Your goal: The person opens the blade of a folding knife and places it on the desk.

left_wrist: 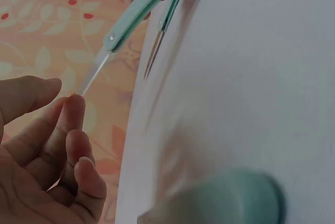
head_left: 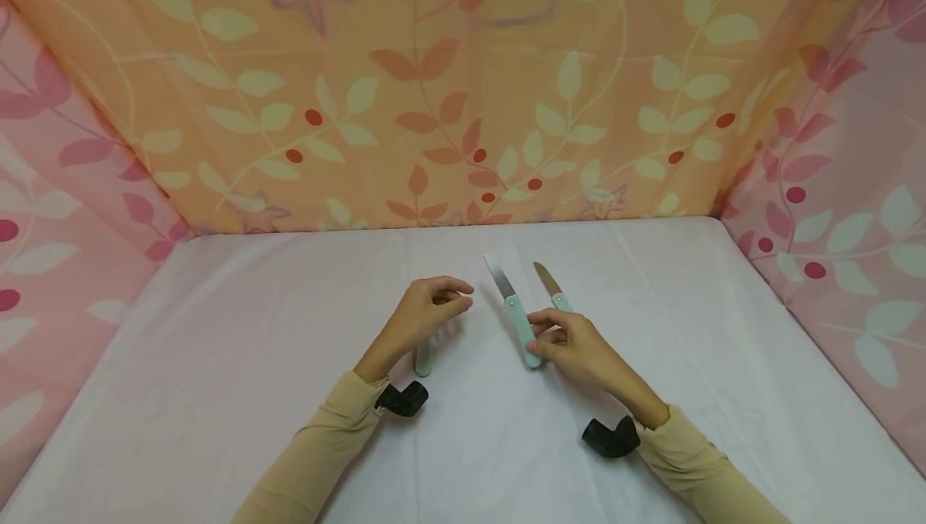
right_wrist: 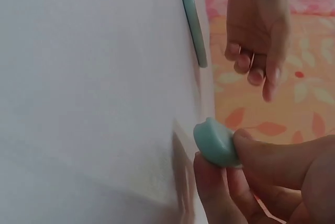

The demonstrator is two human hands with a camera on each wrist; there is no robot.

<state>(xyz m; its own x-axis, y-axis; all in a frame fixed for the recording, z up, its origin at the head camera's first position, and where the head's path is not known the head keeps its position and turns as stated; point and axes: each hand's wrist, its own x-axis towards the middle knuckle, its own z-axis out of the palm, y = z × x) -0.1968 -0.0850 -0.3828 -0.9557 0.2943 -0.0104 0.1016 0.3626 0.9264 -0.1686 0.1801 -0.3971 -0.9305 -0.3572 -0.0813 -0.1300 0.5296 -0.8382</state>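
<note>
My right hand [head_left: 575, 347] pinches the mint-green handle of a folding knife [head_left: 519, 327] between thumb and fingers. Its blade is swung out and points away toward the back. In the right wrist view, the handle's rounded end [right_wrist: 217, 145] faces the camera. A second folding knife [head_left: 551, 283] lies with its blade out just beyond the right hand, which hides part of its handle. My left hand [head_left: 428, 307] hovers left of the held knife, fingers loosely bent, holding nothing. Below it lies a mint-green handle-shaped piece [head_left: 423, 359], partly covered in the head view; no blade shows on it.
A white cloth [head_left: 289, 444] covers the table. Patterned fabric stands as an orange back wall [head_left: 434, 106] and pink side walls [head_left: 58, 267]. Black wrist cameras [head_left: 611, 437] are strapped on both wrists, over beige sleeves [head_left: 318, 444].
</note>
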